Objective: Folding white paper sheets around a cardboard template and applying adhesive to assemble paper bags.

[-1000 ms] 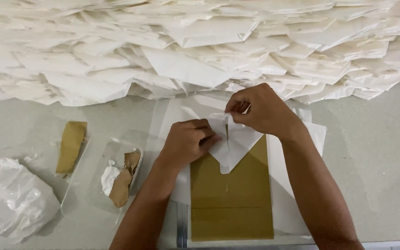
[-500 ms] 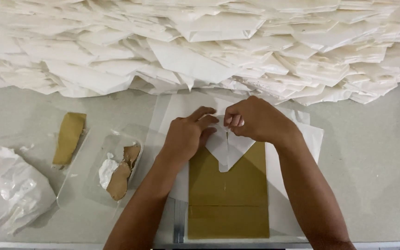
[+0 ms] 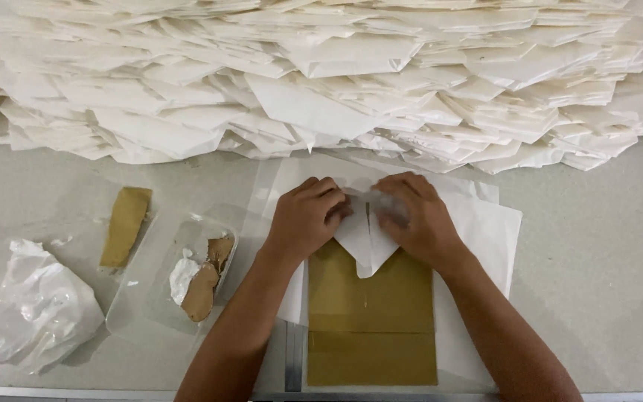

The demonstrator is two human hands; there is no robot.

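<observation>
My left hand (image 3: 305,217) and my right hand (image 3: 417,214) both press flat on a white sheet of paper (image 3: 368,237) folded to a point. The point lies over the top of an olive-brown cardboard template (image 3: 370,316). The two hands lie side by side, fingertips almost meeting over the fold's centre line. More white sheets (image 3: 485,223) lie under the template and stick out to the right.
A big heap of folded white paper pieces (image 3: 321,74) fills the far side of the grey table (image 3: 604,253). To the left are a clear tray (image 3: 150,298) with white paste and a brown scrap, a brown card strip (image 3: 125,227), and a crumpled plastic bag (image 3: 27,309).
Both hands have moved from pinching the paper's top to pressing flat on it. The folded flaps now lie down against the template.
</observation>
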